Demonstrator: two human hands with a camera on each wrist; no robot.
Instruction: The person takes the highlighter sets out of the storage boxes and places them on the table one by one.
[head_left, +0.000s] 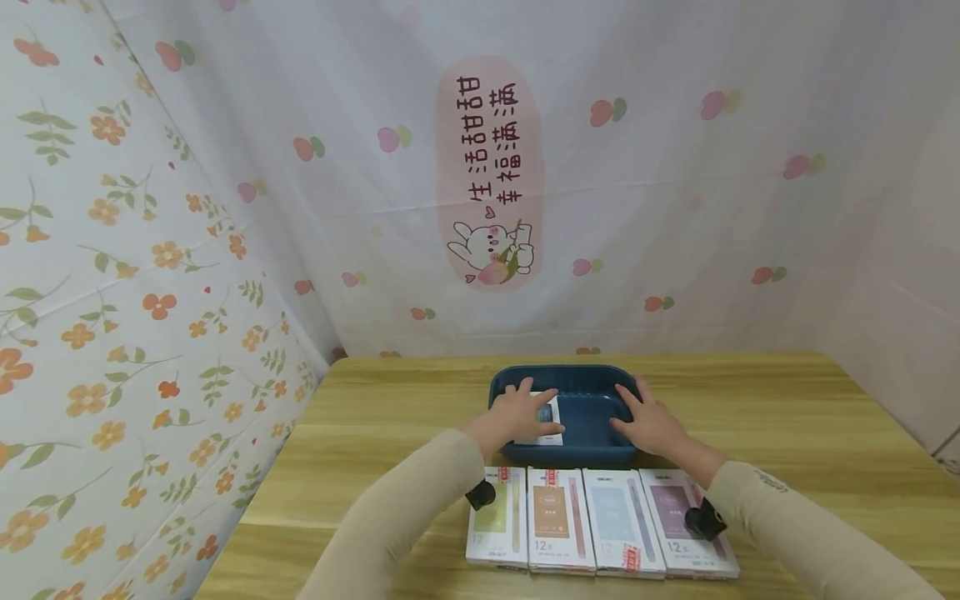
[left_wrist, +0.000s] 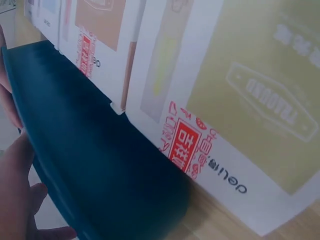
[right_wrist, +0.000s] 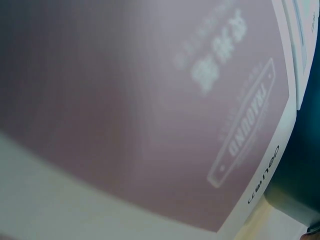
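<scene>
A dark blue plastic bin (head_left: 592,417) stands on the table, with a white printed card (head_left: 553,429) inside at its left. Over the bin's left part, my left hand (head_left: 517,414) spreads its fingers, partly covering the card. At the right end, my right hand (head_left: 651,425) has its fingers extended over the rim; whether they touch the inside wall I cannot tell. In front of the bin lie flat white boxes in a row: one with a green panel (left_wrist: 255,75), an orange one (head_left: 552,512), a light blue one (head_left: 613,512) and a purple one (right_wrist: 165,110).
The wooden table (head_left: 360,467) extends to both sides of the bin and boxes. A patterned white curtain (head_left: 637,208) hangs behind its back edge, and a floral curtain (head_left: 135,333) hangs along the left. Black wrist cameras sit above the outer boxes.
</scene>
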